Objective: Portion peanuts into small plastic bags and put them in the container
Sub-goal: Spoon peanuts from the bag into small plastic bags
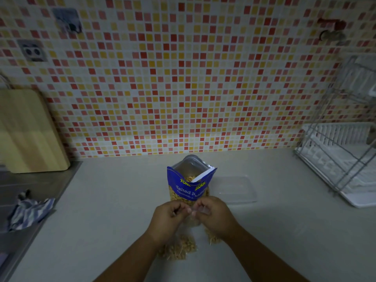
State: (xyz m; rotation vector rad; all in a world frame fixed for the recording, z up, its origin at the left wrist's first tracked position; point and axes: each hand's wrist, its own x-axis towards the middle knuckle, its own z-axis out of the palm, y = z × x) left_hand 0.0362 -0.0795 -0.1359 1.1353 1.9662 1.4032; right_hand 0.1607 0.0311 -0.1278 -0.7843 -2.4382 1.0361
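Note:
A blue bag of salted peanuts [190, 180] stands open on the counter, peanuts showing in its mouth. Just in front of it, my left hand [168, 217] and my right hand [215, 215] pinch the top edge of a small clear plastic bag [200, 211] between them. The bag's lower part with peanuts [192, 221] hangs between my hands. Filled small bags of peanuts [179, 249] lie on the counter under my wrists, one partly hidden by my right forearm. A clear, shallow plastic container [236, 190] sits to the right of the blue bag.
A white dish rack with a wire frame [341, 159] fills the right side. A wooden cutting board [28, 131] leans on the tiled wall at left. A striped cloth [28, 212] lies on the metal sink drainboard [30, 182].

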